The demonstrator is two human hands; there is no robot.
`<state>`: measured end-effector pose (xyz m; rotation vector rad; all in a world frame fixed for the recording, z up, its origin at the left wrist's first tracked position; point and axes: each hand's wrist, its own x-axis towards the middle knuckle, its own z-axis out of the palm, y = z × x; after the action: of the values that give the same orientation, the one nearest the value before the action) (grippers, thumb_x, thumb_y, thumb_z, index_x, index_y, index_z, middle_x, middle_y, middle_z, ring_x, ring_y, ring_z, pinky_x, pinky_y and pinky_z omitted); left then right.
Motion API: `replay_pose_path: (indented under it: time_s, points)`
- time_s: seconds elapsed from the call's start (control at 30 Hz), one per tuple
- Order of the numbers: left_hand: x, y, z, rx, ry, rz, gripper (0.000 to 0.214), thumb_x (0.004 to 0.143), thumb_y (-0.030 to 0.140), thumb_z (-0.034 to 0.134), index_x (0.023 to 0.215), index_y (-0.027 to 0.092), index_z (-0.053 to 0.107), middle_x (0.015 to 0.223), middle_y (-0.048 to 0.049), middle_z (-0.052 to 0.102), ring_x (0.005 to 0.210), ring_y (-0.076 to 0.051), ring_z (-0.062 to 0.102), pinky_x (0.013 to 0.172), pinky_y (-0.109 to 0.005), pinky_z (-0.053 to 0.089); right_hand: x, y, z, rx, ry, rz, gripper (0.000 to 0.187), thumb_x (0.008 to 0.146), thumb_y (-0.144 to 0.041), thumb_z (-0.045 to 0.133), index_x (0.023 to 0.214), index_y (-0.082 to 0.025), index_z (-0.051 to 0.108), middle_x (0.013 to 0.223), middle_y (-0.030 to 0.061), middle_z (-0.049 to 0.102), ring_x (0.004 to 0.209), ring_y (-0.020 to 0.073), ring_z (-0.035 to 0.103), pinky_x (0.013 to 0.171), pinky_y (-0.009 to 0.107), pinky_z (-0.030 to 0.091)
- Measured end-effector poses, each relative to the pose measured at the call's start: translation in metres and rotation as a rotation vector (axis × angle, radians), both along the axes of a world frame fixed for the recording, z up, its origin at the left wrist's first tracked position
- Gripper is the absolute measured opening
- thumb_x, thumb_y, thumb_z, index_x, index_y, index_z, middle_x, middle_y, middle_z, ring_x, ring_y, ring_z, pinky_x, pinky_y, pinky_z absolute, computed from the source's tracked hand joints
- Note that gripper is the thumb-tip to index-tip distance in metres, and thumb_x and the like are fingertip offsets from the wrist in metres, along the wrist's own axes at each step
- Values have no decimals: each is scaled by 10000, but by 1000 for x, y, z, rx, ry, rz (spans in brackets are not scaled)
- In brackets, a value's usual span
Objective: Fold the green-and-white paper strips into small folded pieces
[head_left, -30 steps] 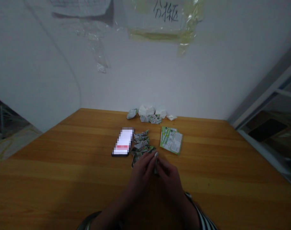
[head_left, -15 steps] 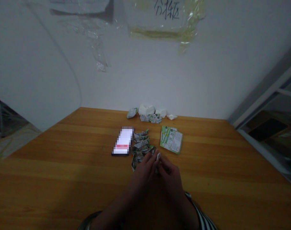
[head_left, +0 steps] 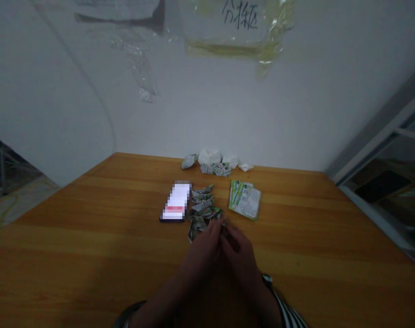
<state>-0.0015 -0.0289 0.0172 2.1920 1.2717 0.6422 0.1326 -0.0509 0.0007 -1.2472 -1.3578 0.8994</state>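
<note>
My left hand and my right hand meet over the wooden table, fingertips pinched together on a small folded piece of printed paper. Only a tip of that piece shows between the fingers. Just beyond my left fingers lies a row of folded green-and-white paper pieces. A phone with a lit screen lies left of that row.
A flat stack of green printed sheets lies to the right of the row. More folded and crumpled paper pieces sit by the white wall at the table's far edge. A metal frame stands at the right.
The paper piece stood out taller between my fingers a second ago; now my fingertips have closed over it and little of it shows. My hands stayed in place.
</note>
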Motion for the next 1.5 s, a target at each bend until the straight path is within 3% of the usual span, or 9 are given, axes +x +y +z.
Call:
replay_pose_path:
  time_s: [0.17,0.3,0.47,0.53,0.63,0.73,0.87,1.0,1.5]
  points:
    - [3,-2,5,10,20,-27,560,867,158,396,1422,200,326,1359,-172,503,1104,-291,596,889,-407,491,4,-3,6,122,-48,-81,256,880,-306,552,1074,-217,694,1169,93,657,1099,244,587,983,387,446]
    - [2,-4,9,-121,-281,-89,563,887,209,443,1425,196,278,1061,-119,670,899,-228,661,776,-313,511,7,-5,8,63,-8,-44,277,922,-332,470,1067,-219,678,1072,88,703,965,229,653,857,344,511]
    - [-4,4,14,-136,-469,66,377,923,280,446,1288,188,418,794,-17,633,652,-139,585,604,-218,458,17,5,11,-83,262,74,374,880,-393,530,1206,-220,587,1013,79,726,796,222,694,701,337,558]
    - [-7,9,16,-107,-469,77,249,913,274,468,1133,186,547,819,-23,640,712,-147,593,644,-228,460,21,9,10,-131,347,142,377,865,-407,544,1192,-226,596,975,69,735,755,218,698,662,332,561]
    - [-11,15,18,-93,-441,15,227,915,278,469,968,176,664,917,-57,678,861,-182,620,776,-275,471,25,12,7,-103,331,131,284,827,-409,592,1010,-220,700,1008,64,729,898,241,683,791,367,542]
    - [-14,16,18,-135,-428,-73,274,907,297,492,1071,202,690,1075,-80,684,1018,-211,612,914,-334,449,30,14,6,-98,297,119,308,820,-416,608,1036,-223,713,1100,70,710,1038,264,640,930,432,476]
    - [-17,16,17,-179,-459,-82,461,769,322,691,1220,262,612,1270,-78,609,1210,-248,517,1031,-402,387,40,15,14,-137,305,282,484,740,-399,721,1192,-245,637,1269,76,621,1160,284,574,1004,470,414]
    - [-18,17,19,-210,-497,-72,518,698,300,757,1198,268,626,1258,-81,622,1190,-261,539,1022,-426,408,45,15,22,-131,338,409,616,670,-353,791,1247,-272,589,1318,69,581,1165,276,573,983,453,442]
    - [-13,15,23,-201,-495,51,364,757,259,687,1122,249,680,1201,-75,663,1156,-259,567,1021,-440,405,43,11,23,-112,329,452,575,767,-290,720,1308,-298,525,1398,58,501,1253,258,496,1061,451,350]
